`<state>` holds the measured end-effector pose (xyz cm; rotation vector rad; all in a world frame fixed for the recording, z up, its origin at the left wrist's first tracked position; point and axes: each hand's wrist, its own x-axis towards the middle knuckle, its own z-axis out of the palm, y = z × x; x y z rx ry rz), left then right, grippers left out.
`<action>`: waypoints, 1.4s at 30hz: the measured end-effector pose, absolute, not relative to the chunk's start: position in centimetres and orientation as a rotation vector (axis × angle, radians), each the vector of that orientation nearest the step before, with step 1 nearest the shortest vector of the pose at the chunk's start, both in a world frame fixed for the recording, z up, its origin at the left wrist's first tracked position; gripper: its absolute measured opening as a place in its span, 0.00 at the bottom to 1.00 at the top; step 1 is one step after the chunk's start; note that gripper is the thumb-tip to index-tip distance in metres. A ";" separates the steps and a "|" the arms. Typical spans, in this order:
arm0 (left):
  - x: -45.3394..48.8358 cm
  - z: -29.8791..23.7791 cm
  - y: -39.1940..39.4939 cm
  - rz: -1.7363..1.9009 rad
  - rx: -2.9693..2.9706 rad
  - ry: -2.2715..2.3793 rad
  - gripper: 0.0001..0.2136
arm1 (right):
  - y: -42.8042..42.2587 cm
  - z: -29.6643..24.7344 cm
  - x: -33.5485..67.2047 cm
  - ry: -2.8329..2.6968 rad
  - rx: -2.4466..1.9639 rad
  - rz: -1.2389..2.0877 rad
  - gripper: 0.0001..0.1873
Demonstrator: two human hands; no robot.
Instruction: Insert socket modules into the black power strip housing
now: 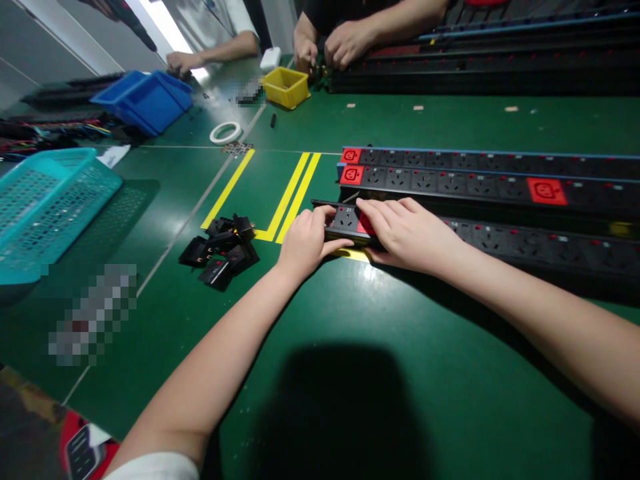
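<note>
A long black power strip (505, 243) with a row of sockets lies across the green table, running off to the right. At its near left end, my left hand (304, 245) is closed around the edge, thumb along the front side and fingers by the end socket. Just right of it, my right hand (407, 233) grips the same strip, fingers over the top and thumb along the front. Between the hands a black socket module (346, 219) shows, and part of a red socket is covered by my right fingers. Loose black socket modules (223, 252) lie piled to the left.
Behind the held strip lie two more power strips (440, 179) with red end sockets. Yellow tape lines (293, 193) mark the table. A turquoise basket (55, 207), blue bins (150, 100), a yellow bin (287, 88) and a tape roll (225, 133) stand around. Co-workers' hands (345, 45) work opposite.
</note>
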<state>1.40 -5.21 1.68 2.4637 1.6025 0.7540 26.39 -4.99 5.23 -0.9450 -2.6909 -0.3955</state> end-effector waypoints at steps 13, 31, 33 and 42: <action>1.6 2.1 -5.2 0.610 2.531 1.667 0.36 | -4.9 5.3 26.4 -2.714 -0.950 -0.409 0.38; 1.6 0.8 -5.5 0.840 2.987 1.513 0.27 | -5.1 5.6 26.3 -2.746 -0.955 -0.415 0.39; 1.7 0.8 -5.6 0.857 3.023 1.504 0.27 | -5.1 5.6 26.3 -2.747 -0.954 -0.426 0.39; 2.2 1.2 -6.0 0.780 3.190 1.265 0.19 | -5.1 5.6 26.4 -2.733 -0.949 -0.420 0.38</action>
